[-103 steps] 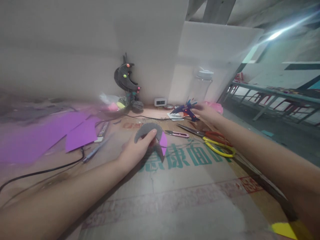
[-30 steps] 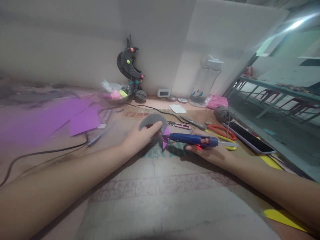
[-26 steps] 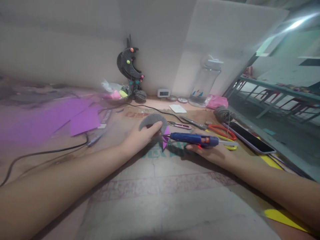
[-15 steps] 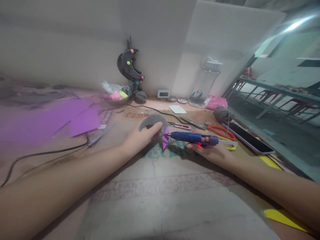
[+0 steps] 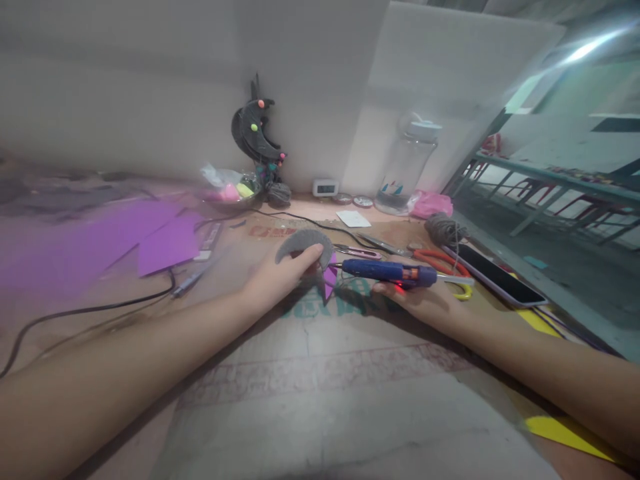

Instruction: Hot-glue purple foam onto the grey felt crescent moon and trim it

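My left hand [image 5: 278, 281] is closed on a grey crescent-shaped felt piece [image 5: 303, 241] with a small purple piece [image 5: 329, 279] at its right tip, held just above the cardboard-covered table [image 5: 320, 400]. My right hand [image 5: 419, 301] grips a blue glue gun [image 5: 386, 270] that lies level, a red light glowing under it. The gun's nozzle points left and meets the purple piece beside my left thumb.
Orange-and-yellow scissors [image 5: 444, 265], pink snips [image 5: 359, 252], a twine ball [image 5: 442, 230] and a phone [image 5: 493, 274] lie to the right. Purple sheets [image 5: 150, 243] and a black cable [image 5: 100, 308] lie left. A dark moon ornament [image 5: 255, 137], a small clock [image 5: 324, 189] and a clear jar [image 5: 407, 167] stand at the wall.
My right hand brought the glue gun from the back of the table to the purple piece. Over the last second the gun has risen slightly. My left hand kept its hold.
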Motion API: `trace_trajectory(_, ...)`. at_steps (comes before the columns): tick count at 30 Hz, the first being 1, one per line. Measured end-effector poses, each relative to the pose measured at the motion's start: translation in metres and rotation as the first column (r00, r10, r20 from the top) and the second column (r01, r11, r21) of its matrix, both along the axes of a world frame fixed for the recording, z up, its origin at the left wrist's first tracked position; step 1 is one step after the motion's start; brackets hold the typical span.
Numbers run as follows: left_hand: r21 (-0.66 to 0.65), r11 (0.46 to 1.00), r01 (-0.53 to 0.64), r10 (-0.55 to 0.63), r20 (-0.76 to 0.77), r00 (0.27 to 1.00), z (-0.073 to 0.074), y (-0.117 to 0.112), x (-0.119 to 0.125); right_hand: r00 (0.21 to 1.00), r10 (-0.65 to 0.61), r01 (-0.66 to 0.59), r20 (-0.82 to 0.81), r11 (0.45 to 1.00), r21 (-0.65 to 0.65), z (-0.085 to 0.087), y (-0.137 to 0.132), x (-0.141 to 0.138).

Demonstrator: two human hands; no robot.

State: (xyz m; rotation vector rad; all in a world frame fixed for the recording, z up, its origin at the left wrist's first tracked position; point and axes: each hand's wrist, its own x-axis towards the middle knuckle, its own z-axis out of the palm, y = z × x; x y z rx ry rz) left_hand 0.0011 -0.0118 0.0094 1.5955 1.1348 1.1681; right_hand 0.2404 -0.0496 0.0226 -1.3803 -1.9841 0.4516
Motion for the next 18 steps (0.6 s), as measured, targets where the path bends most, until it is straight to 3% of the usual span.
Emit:
trace_trajectory(5, -0.003, 1.0, 0.016, -0.016, 0.01, 1.0, 0.0, 0.0, -0.001, 0.999, 0.014, -0.014, -0.045, 1.0, 0.002, 0.005, -0.001, -0.004)
trace_trajectory(11, 0.005, 1.0, 0.018, -0.018, 0.024, 1.0, 0.0, 0.001, -0.001, 0.987, -0.145, 0.141, 0.073, 0.988, 0.061, -0.005, 0.002, 0.008)
trace_trajectory(18, -0.015, 1.0, 0.019, -0.018, 0.042, 0.999, -0.003, 0.002, -0.001, 0.98, -0.167, 0.159, 0.111, 0.985, 0.07, -0.005, 0.003, 0.011)
